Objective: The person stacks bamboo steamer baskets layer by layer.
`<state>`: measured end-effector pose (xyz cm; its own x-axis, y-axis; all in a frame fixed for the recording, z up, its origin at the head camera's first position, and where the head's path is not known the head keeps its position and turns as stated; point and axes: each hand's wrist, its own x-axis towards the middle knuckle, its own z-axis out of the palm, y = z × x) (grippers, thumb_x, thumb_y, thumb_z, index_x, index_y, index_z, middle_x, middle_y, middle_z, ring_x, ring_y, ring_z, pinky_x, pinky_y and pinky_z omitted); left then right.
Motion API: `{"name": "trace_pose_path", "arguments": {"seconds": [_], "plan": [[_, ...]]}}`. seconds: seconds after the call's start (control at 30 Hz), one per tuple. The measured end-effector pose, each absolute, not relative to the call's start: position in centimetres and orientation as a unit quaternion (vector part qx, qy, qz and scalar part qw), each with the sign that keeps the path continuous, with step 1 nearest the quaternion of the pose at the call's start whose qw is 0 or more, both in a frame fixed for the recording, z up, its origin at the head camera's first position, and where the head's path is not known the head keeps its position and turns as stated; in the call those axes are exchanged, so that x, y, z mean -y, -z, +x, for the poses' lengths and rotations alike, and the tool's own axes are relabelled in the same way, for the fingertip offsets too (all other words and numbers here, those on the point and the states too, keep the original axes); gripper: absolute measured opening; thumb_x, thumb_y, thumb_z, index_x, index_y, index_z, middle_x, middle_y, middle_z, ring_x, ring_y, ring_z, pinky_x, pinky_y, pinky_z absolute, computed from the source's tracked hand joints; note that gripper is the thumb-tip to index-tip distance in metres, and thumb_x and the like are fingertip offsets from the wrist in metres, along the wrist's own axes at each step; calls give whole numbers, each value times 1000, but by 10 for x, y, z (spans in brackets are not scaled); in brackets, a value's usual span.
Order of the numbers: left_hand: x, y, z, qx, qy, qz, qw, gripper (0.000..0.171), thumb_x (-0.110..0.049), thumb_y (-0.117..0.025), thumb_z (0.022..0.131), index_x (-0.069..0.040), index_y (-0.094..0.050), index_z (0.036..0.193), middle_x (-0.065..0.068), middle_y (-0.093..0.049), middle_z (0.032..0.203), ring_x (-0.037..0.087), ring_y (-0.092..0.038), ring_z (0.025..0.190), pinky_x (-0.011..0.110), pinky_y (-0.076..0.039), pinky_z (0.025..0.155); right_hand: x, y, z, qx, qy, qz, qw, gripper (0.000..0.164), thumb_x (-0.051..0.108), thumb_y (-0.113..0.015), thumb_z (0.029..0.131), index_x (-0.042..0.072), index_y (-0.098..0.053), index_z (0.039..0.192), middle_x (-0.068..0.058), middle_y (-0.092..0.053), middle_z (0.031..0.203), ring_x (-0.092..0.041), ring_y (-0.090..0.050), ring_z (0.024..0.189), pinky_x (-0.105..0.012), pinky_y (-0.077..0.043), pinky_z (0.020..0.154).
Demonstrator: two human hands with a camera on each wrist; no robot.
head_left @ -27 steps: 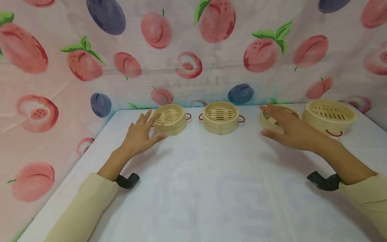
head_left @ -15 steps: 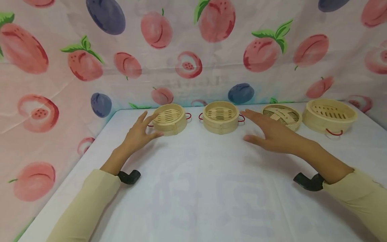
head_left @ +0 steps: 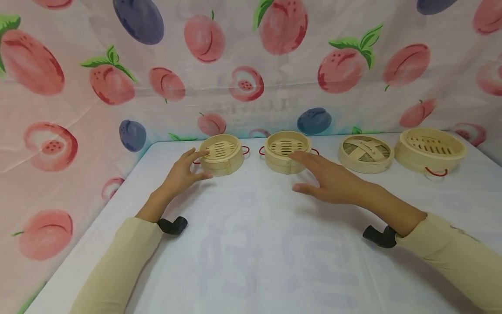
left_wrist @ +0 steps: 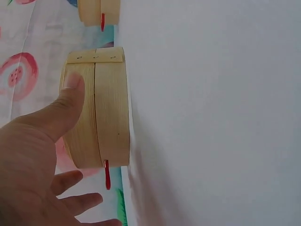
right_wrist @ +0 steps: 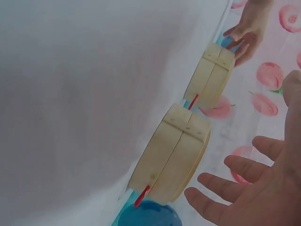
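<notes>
Two small round bamboo steamer baskets with red side handles stand near the back of the white table. My left hand is beside the left steamer basket, fingers spread. In the left wrist view the thumb overlaps the wall of this basket, and the other fingers reach past its red handle. My right hand is in front of and to the right of the middle steamer basket, its index fingertip overlapping the rim. The right wrist view shows its fingers extended next to that basket, holding nothing.
A woven bamboo steamer lid lies right of the middle basket. Beside it, at the far right, stands a larger slatted steamer basket with a red handle. A fruit-print cloth rises behind and left of the white tabletop.
My right hand has moved left, from over the lid to the middle basket. The left hand has shifted slightly right and down, closer to the left basket. The baskets and lid stay in place.
</notes>
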<state>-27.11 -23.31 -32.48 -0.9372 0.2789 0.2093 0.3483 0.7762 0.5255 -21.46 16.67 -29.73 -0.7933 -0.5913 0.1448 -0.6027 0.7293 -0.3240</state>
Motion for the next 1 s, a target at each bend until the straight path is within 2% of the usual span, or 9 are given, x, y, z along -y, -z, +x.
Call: {"name": "trace_pose_path", "arguments": {"seconds": [0.2,0.33,0.43,0.77,1.0], "plan": [[231,329,-279,929,321,-165,77,52,-23,-80,80,-8,-59,125,24,-35,146,40,-29,136,59,-25,105,-152,298,-213,926,-200,321,-6,83,62,-55,88,25,-20,153,-5,-28,153,-29,-29,138,-56,-33,103],[229,333,-284,918,354,-151,92,41,-18,-78,82,-6,-61,117,19,-48,137,35,-42,123,52,-34,99,-146,301,-214,922,-207,328,0,82,66,-52,87,26,-22,151,-6,-32,151,-27,-33,136,-55,-37,100],[227,336,-287,910,373,-144,112,35,-15,-77,82,-4,-62,111,19,-52,130,33,-47,113,49,-39,93,-141,302,-216,919,-206,337,6,83,68,-50,86,25,-24,151,-6,-32,151,-27,-34,135,-54,-39,98],[224,342,-286,890,405,-134,160,28,-10,-78,79,-3,-65,103,20,-57,122,34,-49,109,47,-38,90,-128,301,-225,919,-180,349,43,84,71,-47,86,25,-24,152,-8,-31,151,-29,-31,136,-56,-35,101],[223,338,-281,895,402,-115,153,28,-14,-77,82,-6,-66,106,16,-57,125,35,-48,109,47,-37,91,-117,300,-229,915,-186,355,51,82,70,-47,86,25,-26,152,-6,-31,152,-29,-31,136,-53,-33,104]]}}
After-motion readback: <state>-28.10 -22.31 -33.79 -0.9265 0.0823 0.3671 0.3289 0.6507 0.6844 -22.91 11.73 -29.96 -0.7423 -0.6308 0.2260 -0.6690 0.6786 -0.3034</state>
